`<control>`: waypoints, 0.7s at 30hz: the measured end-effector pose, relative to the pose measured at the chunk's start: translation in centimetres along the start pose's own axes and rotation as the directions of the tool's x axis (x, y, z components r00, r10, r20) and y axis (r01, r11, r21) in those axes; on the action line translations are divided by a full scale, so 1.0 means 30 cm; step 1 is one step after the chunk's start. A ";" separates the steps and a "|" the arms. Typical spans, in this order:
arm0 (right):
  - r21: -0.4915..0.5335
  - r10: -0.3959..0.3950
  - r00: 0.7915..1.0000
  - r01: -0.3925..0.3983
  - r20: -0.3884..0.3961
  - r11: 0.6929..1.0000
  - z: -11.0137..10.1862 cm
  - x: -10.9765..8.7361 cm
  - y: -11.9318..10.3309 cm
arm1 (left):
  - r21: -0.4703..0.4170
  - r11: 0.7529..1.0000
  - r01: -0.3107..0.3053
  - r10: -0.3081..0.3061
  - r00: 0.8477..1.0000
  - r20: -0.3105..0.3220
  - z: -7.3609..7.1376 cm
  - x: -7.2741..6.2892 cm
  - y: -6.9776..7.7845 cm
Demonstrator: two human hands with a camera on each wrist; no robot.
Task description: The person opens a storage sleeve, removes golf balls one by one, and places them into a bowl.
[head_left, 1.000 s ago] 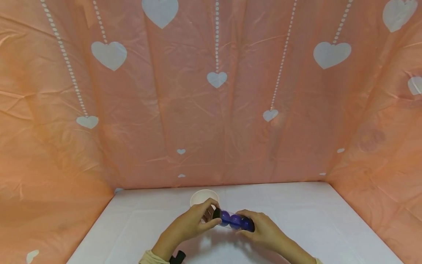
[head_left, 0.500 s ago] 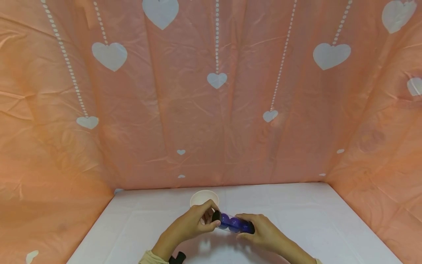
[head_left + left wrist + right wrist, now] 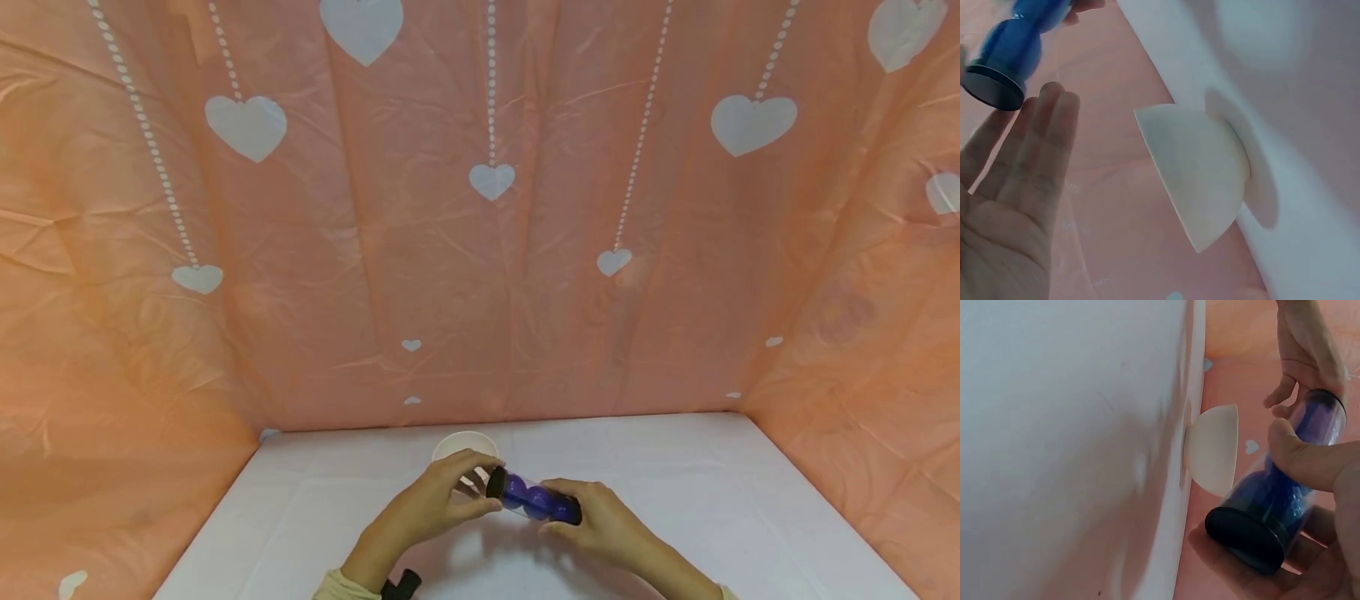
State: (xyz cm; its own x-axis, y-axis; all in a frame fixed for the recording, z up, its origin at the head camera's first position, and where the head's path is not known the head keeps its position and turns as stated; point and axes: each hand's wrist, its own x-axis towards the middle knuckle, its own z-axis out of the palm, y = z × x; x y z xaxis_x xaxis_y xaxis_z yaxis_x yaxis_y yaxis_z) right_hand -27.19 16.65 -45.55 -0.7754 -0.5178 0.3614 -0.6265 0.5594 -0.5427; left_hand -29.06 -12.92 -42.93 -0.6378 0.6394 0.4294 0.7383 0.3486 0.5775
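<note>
A clear tube of purple-blue balls (image 3: 537, 502), black-capped at both ends, is held tilted above the white table. My right hand (image 3: 600, 518) grips its right end, thumb on one side and fingers round the other, as the right wrist view shows. At the other end is my left hand (image 3: 435, 502), thumb and forefinger spread about the black cap (image 3: 994, 87). In the left wrist view its fingers (image 3: 1054, 137) are straight beside the cap; whether they touch it is hard to tell. A cream bowl (image 3: 1213, 450) stands behind the left hand, partly hidden by it in the head view.
The white table (image 3: 675, 467) ends at an orange sheet (image 3: 525, 333) printed with pale hearts, which also hangs at both sides. A black object (image 3: 405, 585) shows by the left wrist, possibly part of the wrist camera mount.
My left forefinger has lifted and spread away from the cap, where it lay close before. The tube's left end has risen slightly. My right hand keeps its grip almost in place.
</note>
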 end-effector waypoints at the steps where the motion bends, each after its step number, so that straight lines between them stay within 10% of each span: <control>1: -0.008 0.004 1.000 -0.004 -0.001 1.000 -0.001 0.000 0.000 | -0.008 1.000 -0.007 0.007 1.000 -0.001 -0.001 -0.001 0.001; 21: -0.079 0.008 0.997 -0.014 -0.076 0.997 0.000 0.002 0.007 | 0.000 0.996 -0.091 0.091 0.986 -0.143 0.031 0.009 0.001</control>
State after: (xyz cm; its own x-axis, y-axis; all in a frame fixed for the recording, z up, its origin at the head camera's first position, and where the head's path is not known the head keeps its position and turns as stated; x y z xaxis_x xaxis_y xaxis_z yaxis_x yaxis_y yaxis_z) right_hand -27.36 16.75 -45.65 -0.7842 -0.4626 0.4136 -0.6198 0.6159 -0.4862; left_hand -28.99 -12.09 -43.45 -0.5931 0.5637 0.5748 0.7936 0.2889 0.5355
